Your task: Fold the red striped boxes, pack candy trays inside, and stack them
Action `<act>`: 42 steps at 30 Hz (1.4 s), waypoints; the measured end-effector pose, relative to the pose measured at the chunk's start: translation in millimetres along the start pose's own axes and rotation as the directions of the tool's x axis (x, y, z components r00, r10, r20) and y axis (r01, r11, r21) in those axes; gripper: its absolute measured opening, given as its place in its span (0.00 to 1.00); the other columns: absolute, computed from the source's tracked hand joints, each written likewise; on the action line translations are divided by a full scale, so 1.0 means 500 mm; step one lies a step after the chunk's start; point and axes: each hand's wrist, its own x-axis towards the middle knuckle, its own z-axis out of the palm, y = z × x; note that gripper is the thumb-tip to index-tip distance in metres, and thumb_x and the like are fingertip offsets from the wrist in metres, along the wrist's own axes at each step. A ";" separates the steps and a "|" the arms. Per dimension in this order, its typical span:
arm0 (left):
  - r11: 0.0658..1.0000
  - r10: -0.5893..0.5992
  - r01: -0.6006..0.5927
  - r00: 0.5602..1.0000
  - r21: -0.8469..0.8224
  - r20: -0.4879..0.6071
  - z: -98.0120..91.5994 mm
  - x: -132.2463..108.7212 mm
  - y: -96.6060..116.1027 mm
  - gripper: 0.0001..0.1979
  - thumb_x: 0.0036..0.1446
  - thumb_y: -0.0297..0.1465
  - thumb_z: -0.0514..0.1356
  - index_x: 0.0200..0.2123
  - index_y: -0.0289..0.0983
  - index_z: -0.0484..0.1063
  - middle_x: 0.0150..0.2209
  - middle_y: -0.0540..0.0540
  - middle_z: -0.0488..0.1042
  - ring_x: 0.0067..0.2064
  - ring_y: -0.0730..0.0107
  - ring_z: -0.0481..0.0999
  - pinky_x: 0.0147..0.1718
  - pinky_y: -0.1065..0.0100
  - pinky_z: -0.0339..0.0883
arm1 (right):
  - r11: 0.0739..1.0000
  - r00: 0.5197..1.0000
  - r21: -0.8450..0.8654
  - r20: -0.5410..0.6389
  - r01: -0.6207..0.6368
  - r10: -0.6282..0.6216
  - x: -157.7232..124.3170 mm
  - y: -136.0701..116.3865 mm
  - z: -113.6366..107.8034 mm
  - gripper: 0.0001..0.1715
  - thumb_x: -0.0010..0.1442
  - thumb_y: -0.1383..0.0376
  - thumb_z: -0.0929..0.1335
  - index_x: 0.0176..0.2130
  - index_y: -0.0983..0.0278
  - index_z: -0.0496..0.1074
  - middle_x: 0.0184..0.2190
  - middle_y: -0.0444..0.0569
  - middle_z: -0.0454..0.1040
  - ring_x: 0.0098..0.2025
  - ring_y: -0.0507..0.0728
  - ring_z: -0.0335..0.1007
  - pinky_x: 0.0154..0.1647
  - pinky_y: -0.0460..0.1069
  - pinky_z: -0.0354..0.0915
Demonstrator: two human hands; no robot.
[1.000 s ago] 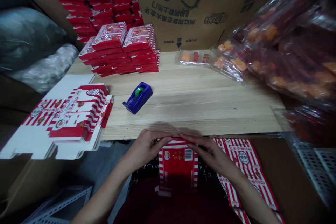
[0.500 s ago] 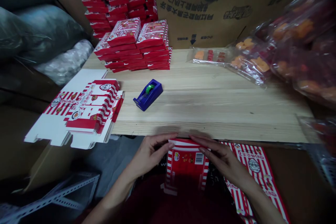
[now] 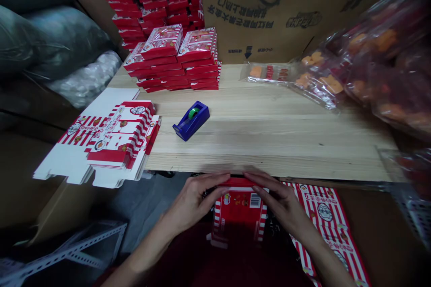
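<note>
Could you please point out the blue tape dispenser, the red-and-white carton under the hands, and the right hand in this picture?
Blue tape dispenser (image 3: 188,124), head view, on its blue body.
Red-and-white carton (image 3: 235,208), head view, on its red panel beside the barcode.
Right hand (image 3: 283,204), head view, on the back of the hand.

left hand (image 3: 193,204), right hand (image 3: 284,204), on red box (image 3: 237,210) (probably cardboard, barcode (image 3: 255,200) showing)

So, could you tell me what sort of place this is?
It looks like a packing workshop: stacks of flat red-and-white cartons, a blue tape dispenser, and clear bags of orange pieces.
</note>
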 end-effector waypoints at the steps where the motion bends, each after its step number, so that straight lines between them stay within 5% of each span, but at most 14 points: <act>1: 1.000 0.019 -0.019 1.000 -0.008 0.000 0.002 -0.007 -0.008 0.19 0.67 0.32 0.63 0.60 0.45 0.76 0.60 0.46 0.78 0.61 0.63 0.78 0.62 0.59 0.71 | 1.000 1.000 0.009 0.018 0.002 -0.003 0.001 0.001 0.000 0.20 0.71 0.60 0.67 0.59 0.43 0.75 0.62 0.44 0.75 0.68 0.61 0.66 0.70 0.67 0.60; 5: 0.997 0.034 -0.042 0.994 -0.072 -0.109 0.005 -0.019 -0.037 0.15 0.67 0.29 0.61 0.54 0.45 0.80 0.56 0.46 0.81 0.57 0.63 0.81 0.58 0.59 0.74 | 0.995 0.999 0.096 0.049 0.018 -0.022 0.010 -0.015 0.004 0.15 0.70 0.61 0.69 0.53 0.46 0.79 0.57 0.46 0.79 0.63 0.60 0.71 0.66 0.64 0.64; 12: 0.986 0.005 -0.035 0.983 -0.162 -0.184 -0.009 0.020 -0.027 0.13 0.69 0.31 0.59 0.53 0.45 0.80 0.54 0.45 0.82 0.56 0.62 0.80 0.58 0.56 0.73 | 0.992 0.992 0.127 -0.123 0.005 0.011 0.045 -0.059 0.007 0.05 0.64 0.60 0.73 0.40 0.51 0.83 0.47 0.46 0.83 0.51 0.58 0.79 0.53 0.53 0.74; 15: 1.000 0.023 -0.016 0.922 0.021 -0.386 -0.073 0.066 -0.057 0.17 0.67 0.34 0.62 0.58 0.45 0.74 0.59 0.42 0.77 0.60 0.59 0.76 0.60 0.52 0.69 | 0.997 0.975 0.069 -0.218 -0.026 0.041 0.050 -0.035 0.000 0.05 0.61 0.57 0.75 0.38 0.53 0.84 0.41 0.47 0.85 0.47 0.59 0.82 0.51 0.52 0.76; 18: 0.960 0.070 0.125 0.762 0.252 -0.644 -0.175 0.119 -0.104 0.20 0.59 0.36 0.68 0.54 0.41 0.74 0.62 0.38 0.70 0.66 0.52 0.66 0.63 0.48 0.63 | 0.998 0.958 0.036 -0.278 -0.059 0.067 0.047 -0.006 -0.010 0.09 0.57 0.54 0.76 0.37 0.54 0.85 0.40 0.49 0.86 0.46 0.62 0.83 0.50 0.53 0.77; 20: 0.953 -0.068 0.232 0.788 0.194 -0.612 -0.234 0.152 -0.130 0.13 0.57 0.36 0.68 0.44 0.39 0.77 0.57 0.38 0.73 0.65 0.51 0.66 0.62 0.50 0.62 | 0.998 0.952 0.021 -0.300 -0.066 0.069 0.042 0.001 -0.015 0.11 0.56 0.53 0.75 0.37 0.54 0.85 0.41 0.50 0.86 0.47 0.63 0.83 0.50 0.54 0.78; 23: 0.952 -0.217 0.291 0.857 0.093 -0.468 -0.277 0.192 -0.151 0.09 0.56 0.37 0.66 0.29 0.38 0.77 0.35 0.43 0.78 0.44 0.56 0.77 0.47 0.56 0.70 | 0.997 0.954 -0.004 -0.290 -0.074 0.070 0.034 -0.007 -0.016 0.11 0.56 0.52 0.75 0.37 0.53 0.85 0.41 0.50 0.86 0.47 0.64 0.83 0.50 0.55 0.79; 25: 0.953 -0.266 0.301 0.879 0.028 -0.395 -0.279 0.207 -0.154 0.12 0.55 0.37 0.66 0.24 0.37 0.77 0.26 0.46 0.76 0.31 0.63 0.74 0.36 0.62 0.70 | 0.997 0.957 -0.004 -0.282 -0.076 0.071 0.029 -0.017 -0.014 0.12 0.56 0.51 0.75 0.36 0.53 0.85 0.42 0.50 0.86 0.48 0.65 0.83 0.49 0.56 0.79; 28: 0.949 -0.314 0.304 0.876 -0.087 -0.366 -0.264 0.215 -0.150 0.11 0.51 0.37 0.66 0.22 0.37 0.77 0.25 0.46 0.77 0.27 0.68 0.71 0.29 0.67 0.66 | 0.997 0.957 0.009 -0.282 -0.071 0.070 0.022 -0.029 -0.013 0.13 0.56 0.50 0.75 0.35 0.54 0.85 0.42 0.51 0.86 0.49 0.65 0.83 0.50 0.57 0.79; 34: 0.921 -0.364 0.239 0.808 -0.307 -0.464 -0.250 0.206 -0.136 0.11 0.47 0.38 0.69 0.26 0.36 0.77 0.45 0.39 0.82 0.38 0.63 0.79 0.32 0.66 0.71 | 0.999 0.944 0.030 -0.326 -0.042 0.049 0.006 -0.053 -0.021 0.11 0.57 0.53 0.75 0.35 0.55 0.85 0.46 0.51 0.85 0.50 0.62 0.83 0.51 0.49 0.78; 42: 0.900 -0.371 0.143 0.749 -0.413 -0.550 -0.214 0.143 -0.189 0.12 0.47 0.38 0.68 0.25 0.34 0.75 0.45 0.36 0.82 0.42 0.62 0.81 0.43 0.60 0.75 | 0.997 0.911 0.067 -0.408 -0.038 0.062 0.014 -0.076 -0.030 0.11 0.58 0.53 0.76 0.39 0.55 0.83 0.48 0.49 0.84 0.49 0.65 0.82 0.47 0.54 0.80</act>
